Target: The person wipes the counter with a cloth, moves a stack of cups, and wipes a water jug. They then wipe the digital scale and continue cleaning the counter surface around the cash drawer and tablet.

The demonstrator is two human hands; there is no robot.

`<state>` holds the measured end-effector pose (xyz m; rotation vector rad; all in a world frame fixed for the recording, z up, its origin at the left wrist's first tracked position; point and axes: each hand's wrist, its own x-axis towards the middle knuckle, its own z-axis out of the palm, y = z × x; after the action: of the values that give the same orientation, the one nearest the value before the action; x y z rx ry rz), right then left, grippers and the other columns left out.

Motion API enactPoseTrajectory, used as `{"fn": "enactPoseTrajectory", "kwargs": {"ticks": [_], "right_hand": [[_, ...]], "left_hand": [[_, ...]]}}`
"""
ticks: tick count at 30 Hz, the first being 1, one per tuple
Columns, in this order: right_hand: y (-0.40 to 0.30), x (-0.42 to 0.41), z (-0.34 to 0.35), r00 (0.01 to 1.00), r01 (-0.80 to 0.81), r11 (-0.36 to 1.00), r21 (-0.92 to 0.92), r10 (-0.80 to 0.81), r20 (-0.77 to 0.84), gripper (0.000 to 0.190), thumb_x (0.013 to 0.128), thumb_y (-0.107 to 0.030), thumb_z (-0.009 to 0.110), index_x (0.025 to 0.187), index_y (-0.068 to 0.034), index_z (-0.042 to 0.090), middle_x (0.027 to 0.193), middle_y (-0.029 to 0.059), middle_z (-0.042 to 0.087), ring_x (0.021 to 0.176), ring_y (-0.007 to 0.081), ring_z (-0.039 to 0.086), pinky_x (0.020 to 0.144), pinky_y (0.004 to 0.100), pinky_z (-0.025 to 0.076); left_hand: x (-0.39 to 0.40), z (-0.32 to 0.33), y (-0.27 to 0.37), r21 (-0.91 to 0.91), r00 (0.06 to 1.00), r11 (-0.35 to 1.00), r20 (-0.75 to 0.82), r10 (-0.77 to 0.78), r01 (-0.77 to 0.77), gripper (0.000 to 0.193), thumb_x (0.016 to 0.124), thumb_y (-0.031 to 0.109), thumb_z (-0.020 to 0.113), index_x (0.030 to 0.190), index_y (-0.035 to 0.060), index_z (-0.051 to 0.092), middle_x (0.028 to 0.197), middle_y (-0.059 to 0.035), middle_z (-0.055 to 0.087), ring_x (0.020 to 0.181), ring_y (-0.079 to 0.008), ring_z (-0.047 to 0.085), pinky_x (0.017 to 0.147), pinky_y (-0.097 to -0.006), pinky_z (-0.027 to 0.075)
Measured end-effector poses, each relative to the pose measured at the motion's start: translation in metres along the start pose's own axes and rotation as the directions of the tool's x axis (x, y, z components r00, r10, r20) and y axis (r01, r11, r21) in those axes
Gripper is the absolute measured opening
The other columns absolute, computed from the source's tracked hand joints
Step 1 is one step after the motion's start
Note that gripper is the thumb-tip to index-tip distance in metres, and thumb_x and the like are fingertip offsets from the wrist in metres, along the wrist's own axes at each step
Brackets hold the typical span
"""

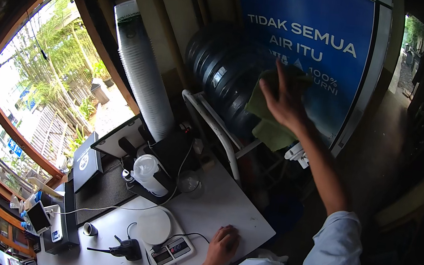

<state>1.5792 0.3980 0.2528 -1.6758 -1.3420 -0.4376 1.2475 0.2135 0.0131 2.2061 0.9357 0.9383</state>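
My right hand (288, 104) is stretched out with a green cloth (276, 135) under its palm and fingers, the thumb and a forefinger showing apart. Behind the cloth lies a large ribbed water gallon bottle (219, 73) on its side, on a white metal stand (229, 151). A blue printed panel (312, 9) rises just beyond; whether the cloth touches bottle or panel I cannot tell. My left hand (224, 243) rests on the white tabletop (242, 205) near its corner, fingers curled and palm hidden. Left of it sits a digital kitchen scale (169, 243) with a round platform.
Beside the scale are a two-way radio (126, 249) and a small cup (90, 230). A tall stack of plastic cups (144, 67) leans near the window. A white cable (126, 206) crosses the table past a lidded container (146, 170) and a black mat (105, 182).
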Motion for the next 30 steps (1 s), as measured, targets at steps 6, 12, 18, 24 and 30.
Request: {"fn": "enactPoseTrajectory", "kwargs": {"ticks": [6,12,18,24,30], "right_hand": [[-0.027,-0.058,-0.006,0.97,-0.205,0.977,0.065,0.193,0.151,0.088,0.094,-0.06,0.053,0.157,-0.01,0.019,0.136,0.0363,0.046,0.129,0.0535,0.042,0.095,0.0612,0.045],[-0.041,-0.094,0.022,0.989,-0.132,0.982,-0.132,0.123,-0.076,0.087,0.094,-0.054,0.056,0.159,-0.011,0.018,0.122,0.031,0.055,0.117,0.0454,0.053,0.104,0.0584,0.033],[-0.033,-0.054,0.036,0.955,-0.143,0.989,0.023,0.144,-0.261,0.083,0.093,-0.058,0.054,0.157,-0.014,0.024,0.114,0.0285,0.058,0.108,0.0428,0.055,0.098,0.0556,0.036],[-0.039,-0.017,0.031,0.907,-0.008,0.995,-0.104,-0.037,-0.419,0.07,0.089,-0.047,0.062,0.149,-0.017,0.042,0.108,0.0187,0.061,0.1,0.0358,0.056,0.091,0.0527,0.039],[-0.046,-0.061,0.038,0.898,0.36,0.921,-0.152,-0.386,-0.212,0.067,0.087,-0.035,0.068,0.149,-0.026,0.045,0.11,0.015,0.06,0.102,0.0339,0.058,0.106,0.0509,0.037]], "left_hand": [[0.001,0.0,0.002,0.035,1.0,0.999,-0.012,0.006,-0.005,0.017,0.084,0.008,0.072,0.1,0.0037,0.07,0.113,-0.0137,0.066,0.114,-0.0339,0.062,0.105,-0.0485,0.046],[0.001,0.002,0.001,0.037,1.0,0.999,-0.009,-0.005,0.005,0.017,0.085,0.01,0.072,0.101,0.0041,0.071,0.111,-0.0137,0.067,0.113,-0.0343,0.064,0.104,-0.0466,0.047],[-0.001,0.003,0.0,0.039,1.0,0.999,0.003,-0.008,0.008,0.016,0.086,0.011,0.072,0.101,0.004,0.072,0.112,-0.014,0.067,0.113,-0.0344,0.064,0.105,-0.046,0.047],[-0.002,0.002,0.001,0.068,1.0,0.998,0.007,-0.014,0.013,0.017,0.086,0.011,0.072,0.102,0.0046,0.072,0.115,-0.0144,0.067,0.115,-0.0346,0.063,0.106,-0.0462,0.045],[-0.001,0.001,0.001,0.041,1.0,0.999,0.023,-0.018,0.017,0.017,0.086,0.011,0.072,0.102,0.0041,0.072,0.115,-0.0148,0.067,0.117,-0.0348,0.062,0.107,-0.0466,0.045]]}}
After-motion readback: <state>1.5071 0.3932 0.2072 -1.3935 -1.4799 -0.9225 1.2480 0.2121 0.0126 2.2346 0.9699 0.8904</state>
